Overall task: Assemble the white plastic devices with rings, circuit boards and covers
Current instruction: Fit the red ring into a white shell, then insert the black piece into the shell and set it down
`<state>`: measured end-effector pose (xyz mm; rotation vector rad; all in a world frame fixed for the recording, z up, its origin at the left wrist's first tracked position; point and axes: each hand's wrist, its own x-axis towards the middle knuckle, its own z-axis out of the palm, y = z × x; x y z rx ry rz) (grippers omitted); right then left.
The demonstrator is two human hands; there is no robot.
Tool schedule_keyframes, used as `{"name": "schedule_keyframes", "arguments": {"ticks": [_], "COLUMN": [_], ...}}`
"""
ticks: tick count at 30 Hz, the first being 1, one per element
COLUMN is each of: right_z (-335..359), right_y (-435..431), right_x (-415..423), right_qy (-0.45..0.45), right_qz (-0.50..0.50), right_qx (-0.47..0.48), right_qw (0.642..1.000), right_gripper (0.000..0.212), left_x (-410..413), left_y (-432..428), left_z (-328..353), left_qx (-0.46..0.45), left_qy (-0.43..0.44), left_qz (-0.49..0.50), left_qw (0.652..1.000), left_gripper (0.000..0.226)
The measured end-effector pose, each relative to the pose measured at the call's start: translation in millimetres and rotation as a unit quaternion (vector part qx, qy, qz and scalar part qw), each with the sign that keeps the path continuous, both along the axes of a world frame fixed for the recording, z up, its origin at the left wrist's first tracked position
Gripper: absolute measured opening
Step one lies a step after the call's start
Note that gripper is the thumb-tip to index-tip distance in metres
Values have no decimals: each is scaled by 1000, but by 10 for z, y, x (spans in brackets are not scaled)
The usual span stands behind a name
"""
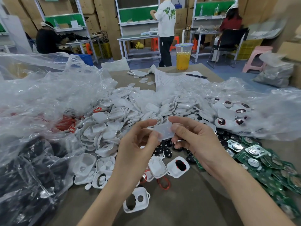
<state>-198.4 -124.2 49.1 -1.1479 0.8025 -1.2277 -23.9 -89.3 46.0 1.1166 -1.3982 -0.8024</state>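
Observation:
Both hands hold one white plastic cover (164,130) above the table's middle. My left hand (138,145) pinches its left edge with thumb and fingertips; my right hand (193,141) grips its right side. A big heap of white housings (130,115) lies just behind. Loose white shells (136,200) and a red ring (164,183) lie on the table below my hands. Green circuit boards (260,162) are piled at the right. Small black parts (167,151) sit under my hands.
Crumpled clear plastic bags (40,98) cover the left side, one with dark parts (24,168). Another bag at the right holds finished devices (231,111). A phone (137,73), paper with a pen (196,76) and a drink cup (183,56) sit at the far edge. People work at benches beyond.

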Motion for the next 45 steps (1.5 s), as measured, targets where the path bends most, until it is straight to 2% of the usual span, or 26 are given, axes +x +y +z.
{"name": "schedule_keyframes", "arguments": {"ticks": [5, 9, 13, 15, 18, 26, 28, 30, 36, 39, 41, 45], "right_z": [-13, -24, -5, -8, -21, -46, -48, -49, -92, -148, -179, -208], "right_y": [-15, -27, -12, -7, -8, 66, 112, 172, 362, 400, 391, 341], "right_x": [-14, -32, -37, -36, -38, -94, -156, -254, -464, -453, -444, -473], "right_qy": [21, 22, 15, 10, 14, 80, 172, 291, 481, 550, 567, 565], "right_qz": [-17, -24, -23, -21, -18, -18, -85, -134, -42, -11, 12, 20], "right_qx": [-7, -1, 12, 17, 14, -13, -67, -135, -233, -259, -252, -236], "right_qw": [1000, 999, 1000, 1000, 1000, 997, 979, 938, 844, 794, 784, 791], "right_gripper": [29, 17, 19, 23, 15, 17, 18, 19, 44, 63, 74, 86], "left_x": [-1, -18, -7, -4, 1, 29, 48, 54, -21, -57, -78, -109], "left_y": [9, 5, 21, 23, 22, 13, 21, 36, 60, 53, 42, 31], "left_z": [-25, -49, -55, -55, -69, -94, -97, -98, -142, -197, -225, -246], "left_qx": [0, -17, -25, -17, 7, 37, 36, 38, 55, 78, 80, 66], "left_qy": [-27, -60, -85, -88, -90, -91, -96, -112, -204, -198, -197, -211], "left_qz": [-1, 11, 8, 9, -6, -43, -48, -52, -67, -73, -67, -52], "left_qw": [1000, 998, 996, 996, 996, 994, 994, 992, 975, 974, 975, 974], "left_gripper": [20, 24, 24, 19, 14, 16, 14, 14, 14, 16, 18, 22]}}
